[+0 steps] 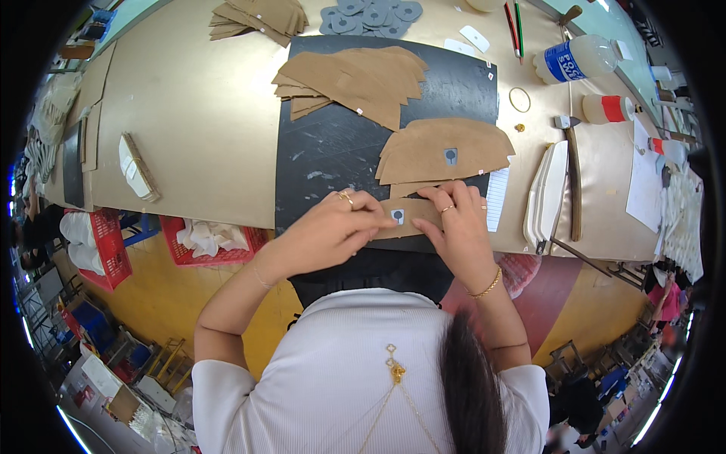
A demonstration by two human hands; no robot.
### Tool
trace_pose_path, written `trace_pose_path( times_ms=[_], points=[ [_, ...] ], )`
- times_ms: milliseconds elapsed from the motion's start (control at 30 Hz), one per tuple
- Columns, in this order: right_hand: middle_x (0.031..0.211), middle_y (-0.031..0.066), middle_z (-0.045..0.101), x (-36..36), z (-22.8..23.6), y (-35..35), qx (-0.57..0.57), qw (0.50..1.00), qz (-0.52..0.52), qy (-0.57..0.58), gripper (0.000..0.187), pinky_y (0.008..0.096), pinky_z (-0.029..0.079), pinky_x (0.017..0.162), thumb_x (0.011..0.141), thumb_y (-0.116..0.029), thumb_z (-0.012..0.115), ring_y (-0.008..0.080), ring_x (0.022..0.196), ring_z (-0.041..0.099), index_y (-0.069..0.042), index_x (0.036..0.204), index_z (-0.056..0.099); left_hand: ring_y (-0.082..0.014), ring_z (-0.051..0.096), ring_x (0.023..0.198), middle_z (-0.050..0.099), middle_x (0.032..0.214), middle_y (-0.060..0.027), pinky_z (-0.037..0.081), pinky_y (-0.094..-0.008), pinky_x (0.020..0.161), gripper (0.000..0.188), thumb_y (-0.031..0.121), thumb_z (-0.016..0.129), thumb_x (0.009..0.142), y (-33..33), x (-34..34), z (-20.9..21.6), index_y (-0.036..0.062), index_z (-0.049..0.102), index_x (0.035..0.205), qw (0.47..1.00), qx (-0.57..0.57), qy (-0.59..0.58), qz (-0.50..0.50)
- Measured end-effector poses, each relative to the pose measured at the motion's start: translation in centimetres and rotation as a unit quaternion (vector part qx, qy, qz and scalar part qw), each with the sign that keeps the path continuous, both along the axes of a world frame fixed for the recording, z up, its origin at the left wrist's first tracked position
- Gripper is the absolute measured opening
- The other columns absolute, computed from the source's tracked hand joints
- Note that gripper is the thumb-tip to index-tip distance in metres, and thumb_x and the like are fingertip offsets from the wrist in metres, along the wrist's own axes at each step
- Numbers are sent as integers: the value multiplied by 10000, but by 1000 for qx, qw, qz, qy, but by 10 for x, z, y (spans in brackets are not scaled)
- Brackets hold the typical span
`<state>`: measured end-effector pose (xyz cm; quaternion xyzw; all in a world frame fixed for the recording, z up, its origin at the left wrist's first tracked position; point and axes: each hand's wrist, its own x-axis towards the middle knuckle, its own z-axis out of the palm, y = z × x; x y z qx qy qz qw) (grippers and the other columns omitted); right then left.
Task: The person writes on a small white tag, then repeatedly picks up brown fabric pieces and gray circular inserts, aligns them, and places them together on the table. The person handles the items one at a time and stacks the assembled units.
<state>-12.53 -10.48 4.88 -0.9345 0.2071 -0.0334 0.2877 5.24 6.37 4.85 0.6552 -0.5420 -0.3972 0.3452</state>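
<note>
A curved brown sheet piece [413, 209] lies at the near edge of a black board [461, 83], with a small grey patch [398, 217] bearing a dark round mark on it. My left hand [340, 227] has its fingers drawn together at the piece's left end, fingertips touching it beside the patch. Thumb and fingers of my right hand [457, 227] grip the right part of the same piece, hiding that end. Just beyond, a fanned stack of brown pieces [431, 147] shows a similar patch on top. Farther left, a larger brown stack [348, 76] rests on the board.
Grey cut patches [370, 17] and more brown pieces [261, 19] lie at the back. On the right are a bottle [578, 59], a hammer [573, 181], pencils [516, 30] and white curved pieces [546, 193]. Red baskets [110, 246] stand below the table's left side.
</note>
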Motion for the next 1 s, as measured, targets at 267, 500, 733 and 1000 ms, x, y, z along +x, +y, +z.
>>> trace_pose_path(
  times_ms=[267,500,733,1000],
  points=[
    [941,78,579,5,8,-10,37,999,29,2,180,405,413,837,800,-134,780,290,922,551,-63,900,648,-341,633,941,661,1075,-129,502,-408,847,244,114,634,942,-41,95,3,41,693,1167,946,-93,-247,188],
    [869,105,673,18,61,-40,211,977,-25,26,141,365,524,758,861,-98,726,288,830,663,-27,973,677,-332,643,1025,655,1159,-148,513,-397,913,298,186,654,950,-71,147,-8,-3,689,1177,932,-12,-319,172],
    [992,102,663,55,50,-115,-84,991,-54,-84,135,347,520,792,888,-93,707,244,875,675,-20,1001,695,-344,653,897,668,987,-142,517,-417,822,255,174,716,882,-78,144,4,-6,708,1063,887,13,-440,136],
    [1022,118,650,205,-10,-143,-29,996,18,-83,209,380,536,843,909,-194,682,287,913,668,-45,1044,739,-305,662,800,657,882,-162,532,-399,744,172,85,777,798,-82,153,-9,-17,699,912,919,26,-277,279]
  ],
)
